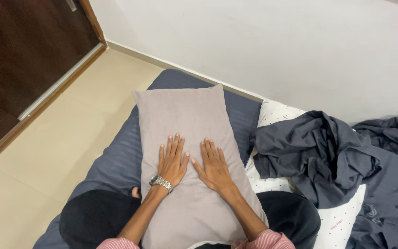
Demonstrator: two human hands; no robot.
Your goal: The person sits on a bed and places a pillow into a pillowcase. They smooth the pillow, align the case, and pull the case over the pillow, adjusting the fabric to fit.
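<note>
Both hands are lying flat on the grey pillow (pixel 190 152), fingers spread and grasping nothing: the left hand (pixel 172 159) and right hand (pixel 214 166) are pressing side by side at its middle, seemingly smoothing it. The pillow is resting lengthwise across the person's lap, on the blue mattress (pixel 116 161); a crumpled dark sheet (pixel 318 152) is lying just right of it.

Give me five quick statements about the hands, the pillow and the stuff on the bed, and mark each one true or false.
1. Both hands lie flat on the grey pillow. True: left hand, right hand.
2. The watch is on the right wrist. False: it is on the left wrist.
3. A crumpled dark cloth lies right of the pillow. True.
4. The dark cloth rests on a plain red pillow. False: it rests on a white dotted pillow.
5. The door is at upper left. True.
</note>
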